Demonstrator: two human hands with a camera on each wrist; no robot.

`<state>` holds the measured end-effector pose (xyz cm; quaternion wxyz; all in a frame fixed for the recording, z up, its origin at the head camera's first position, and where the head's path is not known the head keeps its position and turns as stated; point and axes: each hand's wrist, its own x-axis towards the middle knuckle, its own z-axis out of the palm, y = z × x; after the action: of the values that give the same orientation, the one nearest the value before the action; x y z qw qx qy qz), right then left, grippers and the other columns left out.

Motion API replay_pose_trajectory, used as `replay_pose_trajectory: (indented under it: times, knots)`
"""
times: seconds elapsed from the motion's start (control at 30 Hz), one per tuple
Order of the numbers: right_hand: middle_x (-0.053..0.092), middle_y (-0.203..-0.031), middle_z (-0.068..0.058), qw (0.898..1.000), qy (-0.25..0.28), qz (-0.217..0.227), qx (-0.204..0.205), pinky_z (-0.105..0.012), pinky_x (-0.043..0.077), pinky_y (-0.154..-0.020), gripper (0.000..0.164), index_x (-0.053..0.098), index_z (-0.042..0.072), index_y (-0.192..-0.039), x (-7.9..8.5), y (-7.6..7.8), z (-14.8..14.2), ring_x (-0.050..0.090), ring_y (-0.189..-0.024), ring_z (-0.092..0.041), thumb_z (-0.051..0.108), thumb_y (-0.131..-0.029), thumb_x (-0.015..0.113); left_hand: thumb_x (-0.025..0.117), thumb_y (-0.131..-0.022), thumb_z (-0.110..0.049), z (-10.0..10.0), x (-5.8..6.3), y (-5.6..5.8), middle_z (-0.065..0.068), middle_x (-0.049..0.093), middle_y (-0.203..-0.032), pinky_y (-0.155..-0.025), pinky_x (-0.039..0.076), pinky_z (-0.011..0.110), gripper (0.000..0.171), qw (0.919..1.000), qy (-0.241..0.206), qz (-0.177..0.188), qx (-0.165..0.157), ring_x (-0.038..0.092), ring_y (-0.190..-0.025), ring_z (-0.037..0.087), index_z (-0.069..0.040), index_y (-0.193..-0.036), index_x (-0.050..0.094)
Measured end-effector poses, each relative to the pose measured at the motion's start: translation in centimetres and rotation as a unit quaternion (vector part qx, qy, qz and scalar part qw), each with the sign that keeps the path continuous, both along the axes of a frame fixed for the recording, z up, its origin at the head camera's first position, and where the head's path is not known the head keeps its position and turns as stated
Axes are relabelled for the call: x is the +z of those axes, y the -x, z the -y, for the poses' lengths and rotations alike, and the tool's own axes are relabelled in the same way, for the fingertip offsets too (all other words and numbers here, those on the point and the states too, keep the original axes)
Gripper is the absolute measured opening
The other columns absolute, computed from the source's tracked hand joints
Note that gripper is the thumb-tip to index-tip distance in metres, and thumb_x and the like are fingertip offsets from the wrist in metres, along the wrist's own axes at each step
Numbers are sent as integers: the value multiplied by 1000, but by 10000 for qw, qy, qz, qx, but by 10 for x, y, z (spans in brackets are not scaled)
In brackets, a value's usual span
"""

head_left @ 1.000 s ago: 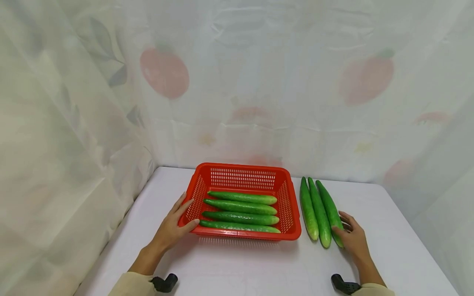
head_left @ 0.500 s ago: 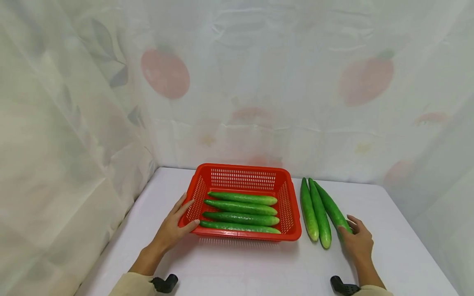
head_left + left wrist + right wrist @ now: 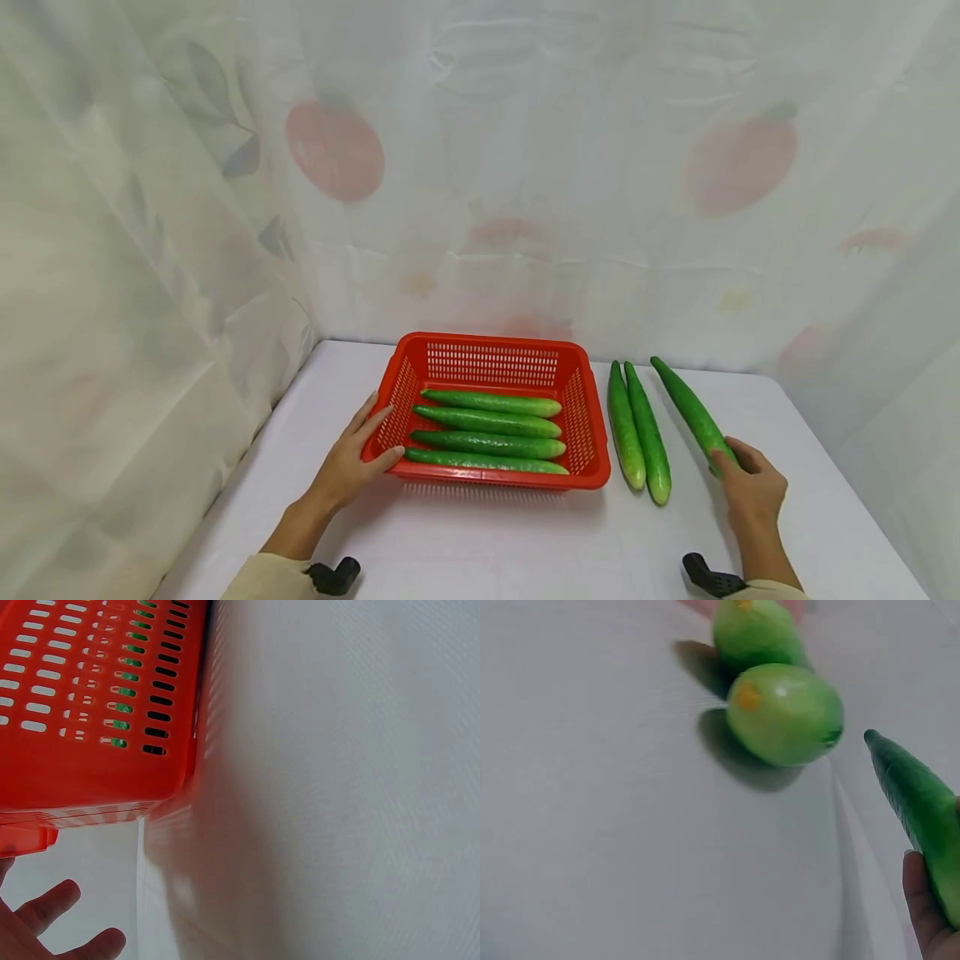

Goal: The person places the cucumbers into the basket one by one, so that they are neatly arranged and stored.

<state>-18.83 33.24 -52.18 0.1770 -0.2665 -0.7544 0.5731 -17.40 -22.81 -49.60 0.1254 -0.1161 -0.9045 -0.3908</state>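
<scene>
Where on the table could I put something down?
There's bare table in front of the red basket, and beyond the right hand, to the right of its cucumber. It's crowded inside the basket, with four cucumbers, and just right of it, where two more lie close together.

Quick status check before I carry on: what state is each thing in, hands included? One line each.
Red basket: upright, cucumbers inside
Four basket cucumbers: whole, lying side by side
Two loose cucumbers: whole, lying right of the basket
Held cucumber: whole, gripped near one end
Left hand: fingers spread, at the basket's left rim
Right hand: gripping a cucumber
</scene>
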Motion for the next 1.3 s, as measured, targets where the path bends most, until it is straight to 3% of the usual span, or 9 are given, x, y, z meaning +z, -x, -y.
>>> replay_pose_trajectory:
  times: [0.1,0.2,0.43,0.7,0.93,1.13,1.3]
  knots:
    - [57,-118,-7,9959,800,-392,-182,-12,49,-71,46,59,2,-130,10,1,-2,56,-99,-15,18,-88,71,69,-86,-41,0,1,-1,2,21,-158,-92,42,61,67,10000,-18,26,13,30,-136,38,-13,-144,48]
    - [55,-112,-4,9847,1505,-836,-255,-14,51,-67,42,63,1,-125,22,2,-3,57,-91,-11,11,-85,74,69,-86,-41,-1,2,-2,2,21,-158,-91,42,60,67,10000,-24,26,25,31,-135,38,-13,-144,48]
    - [49,-116,-4,9684,2021,-1461,-30,-22,54,-69,36,68,0,-118,53,4,-1,50,-101,-18,5,-83,76,69,-86,-42,-1,0,-1,2,21,-158,-90,44,58,68,10000,-55,62,7,30,-135,38,-13,-144,48]
    - [50,-117,-5,9659,1865,-1669,668,-25,53,-73,35,67,-1,-119,87,3,8,51,-102,-17,7,-86,73,69,-86,-42,0,0,-1,1,20,-158,-91,43,60,68,10000,-41,68,4,31,-135,37,-13,-144,48]
    - [50,-118,-9,9311,2079,-2403,1793,-28,52,-77,30,64,-8,-118,109,5,18,56,-101,-18,-1,-88,67,68,-86,-43,0,1,-1,2,20,-158,-91,43,60,68,9999,-66,87,2,30,-136,37,-13,-144,48]
    - [58,-114,-7,9250,1654,-2398,2438,-24,51,-80,28,65,-6,-117,122,10,26,62,-93,-16,2,-90,67,68,-86,-43,0,1,-1,2,20,-158,-91,43,60,69,9999,-72,148,16,29,-136,38,-13,-144,47]
    - [64,-111,-6,9163,1609,-2532,2652,-25,52,-80,26,66,-6,-115,130,14,34,64,-93,-18,1,-90,66,68,-86,-44,0,1,-1,1,20,-158,-91,43,59,69,9999,-56,142,31,29,-136,38,-13,-144,47]
